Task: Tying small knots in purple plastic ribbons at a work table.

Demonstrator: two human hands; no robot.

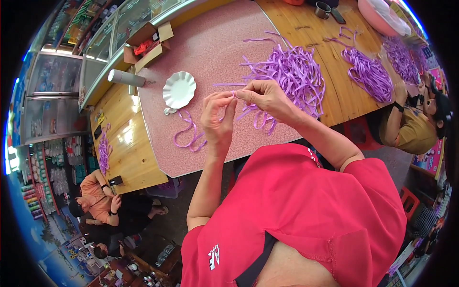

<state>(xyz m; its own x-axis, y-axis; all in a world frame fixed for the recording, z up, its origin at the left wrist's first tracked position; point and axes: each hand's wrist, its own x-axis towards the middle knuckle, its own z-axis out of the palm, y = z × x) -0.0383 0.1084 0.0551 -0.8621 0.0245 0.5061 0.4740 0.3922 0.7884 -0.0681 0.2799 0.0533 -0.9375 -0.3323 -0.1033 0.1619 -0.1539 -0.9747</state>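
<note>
A thin purple ribbon [234,94] is pinched between the fingertips of both my hands, which meet above the pink speckled tabletop [215,43]. My left hand [218,119] is closed on it with thumb and forefinger, fingers curled. From the right, my right hand [267,98] grips the same ribbon; its exact shape between the fingertips is too small to tell. Just beyond my right hand lies a tangled heap of purple ribbons [294,69], partly hidden by that hand and wrist. A looped purple ribbon [178,140] rests left of my left hand, below a white scalloped plate [180,90].
An open cardboard box [152,52] with red contents and a grey thermos [125,78] stand at far left. More ribbons [370,79], a metal mug [322,9] and a pink basin [375,18] are at right. One person [411,119] sits right, another [98,201] left.
</note>
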